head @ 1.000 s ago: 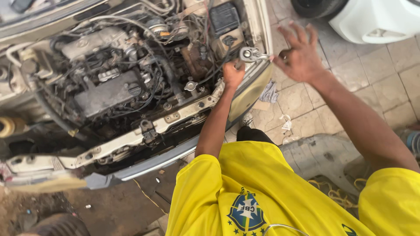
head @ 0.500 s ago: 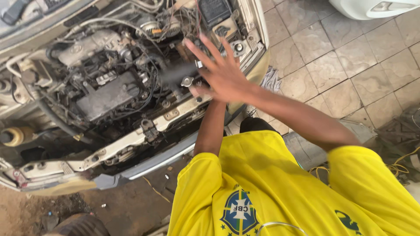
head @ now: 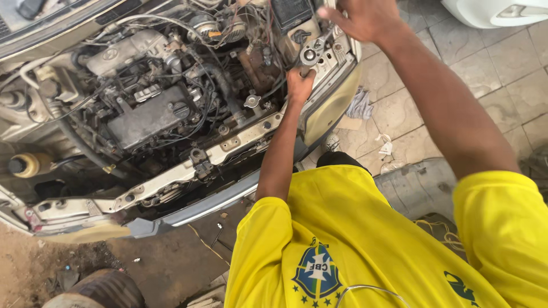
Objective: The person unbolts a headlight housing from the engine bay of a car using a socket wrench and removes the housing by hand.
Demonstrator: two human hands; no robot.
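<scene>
two hands work at one corner of an open engine bay (head: pixel 171 108), and that corner is the landmark for the rest. the left hand (head: pixel 299 84) comes up from below the front crossbar (head: pixel 228 151) and is closed round the handle of a ratchet wrench (head: pixel 309 56), whose round chrome head sits just above the knuckles, against the bodywork beside the battery (head: pixel 291 10). its fingers are wrapped tight on the handle, pressed together. the right hand (head: pixel 361 17) reaches over the same corner from the far side; its fingers curl down onto the edge of the metal near the wrench head, but whether they pinch a part or only steady themselves cannot be told, since the fingertips are partly cut off by the top of the view.

away from that corner, toward the middle of the bay, lie the black engine cover (head: pixel 151 117), hoses and wiring. a yellow-brown reservoir (head: pixel 28 164) sits at the far opposite end. the tiled floor (head: pixel 485 74) beside the corner carries a crumpled rag (head: pixel 359 105) and scraps of paper.

to do this well, the wrench head likely needs to stay square on its fastener, with the other hand bracing close by so the tool does not slip off toward the wires. the pull looks best kept short and steady in that cramped spot.
</scene>
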